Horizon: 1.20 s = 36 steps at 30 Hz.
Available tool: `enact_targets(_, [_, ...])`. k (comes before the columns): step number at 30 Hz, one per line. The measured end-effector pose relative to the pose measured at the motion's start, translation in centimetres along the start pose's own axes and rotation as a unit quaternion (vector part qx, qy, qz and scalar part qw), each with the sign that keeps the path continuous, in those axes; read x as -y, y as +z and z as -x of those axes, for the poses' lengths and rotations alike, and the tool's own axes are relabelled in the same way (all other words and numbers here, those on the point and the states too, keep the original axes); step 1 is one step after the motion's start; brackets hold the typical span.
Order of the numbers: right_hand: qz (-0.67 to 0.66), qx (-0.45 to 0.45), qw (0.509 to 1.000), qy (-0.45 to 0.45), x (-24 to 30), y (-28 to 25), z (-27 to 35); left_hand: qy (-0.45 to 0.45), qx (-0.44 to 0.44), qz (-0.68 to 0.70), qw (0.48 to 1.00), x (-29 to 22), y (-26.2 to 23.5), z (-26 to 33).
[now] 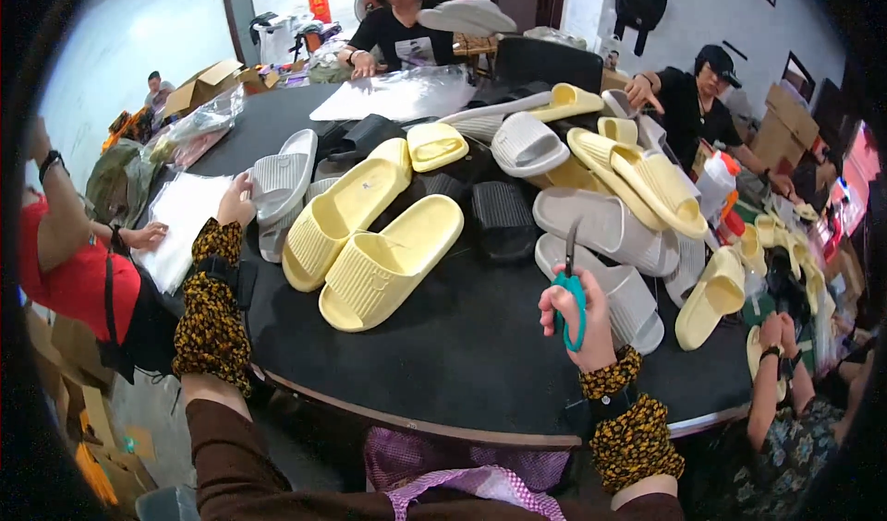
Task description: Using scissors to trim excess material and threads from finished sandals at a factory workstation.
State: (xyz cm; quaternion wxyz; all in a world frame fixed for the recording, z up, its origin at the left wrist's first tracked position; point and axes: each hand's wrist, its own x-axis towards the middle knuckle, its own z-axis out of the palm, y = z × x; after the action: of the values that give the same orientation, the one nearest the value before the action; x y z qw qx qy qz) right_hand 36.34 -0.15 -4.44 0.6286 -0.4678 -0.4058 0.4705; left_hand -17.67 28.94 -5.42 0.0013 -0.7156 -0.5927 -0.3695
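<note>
My right hand (591, 316) is closed round scissors with teal handles (567, 307); the dark blades point up and away from me. Over at the left, my left hand (237, 201) has its fingers curled against the edge of a grey slide sandal (279, 181), seemingly gripping it; some fingertips are hidden. A second grey slide lies partly under that one. Between my hands, two pale yellow slides (393, 260) lie side by side on the black table (443, 355). Just beyond the scissors are more grey slides (605, 227), and a black slide (504, 221) lies to their left.
A mixed heap of yellow, grey and black slides covers the table's middle. Clear plastic bags (397, 94) lie at the far side, white ones (189, 221) at left. A white bottle (714, 187) stands at right. Co-workers surround the table, one in red (78, 262) close by.
</note>
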Motion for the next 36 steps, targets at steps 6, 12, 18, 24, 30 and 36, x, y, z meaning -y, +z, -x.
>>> enact_targets(6, [0.028,0.069,0.995,0.061,-0.9,0.6,-0.1,-0.121,-0.006,-0.090,0.989,0.8,-1.4,-0.8])
enact_targets(12, [0.030,0.042,0.995,0.081,-1.3,-0.6,-0.3,-0.196,0.140,0.320,0.916,-14.2,-3.8,-1.2])
enact_targets(18, [0.033,0.066,0.995,0.073,-0.8,-0.2,-0.4,-0.049,0.141,0.479,0.865,-27.6,-6.0,2.9])
enact_targets(24, [-0.004,0.071,0.997,0.024,-1.0,-0.6,-0.2,-0.058,0.290,0.488,0.821,-32.5,-1.2,9.7])
enact_targets(30, [-0.003,0.126,0.992,0.029,-1.0,-0.4,0.2,-0.037,0.264,0.475,0.839,-33.1,-0.1,14.1])
enact_targets(36, [0.027,0.192,0.978,0.081,-0.3,0.0,0.6,0.144,0.125,0.177,0.966,-33.6,-0.6,16.5])
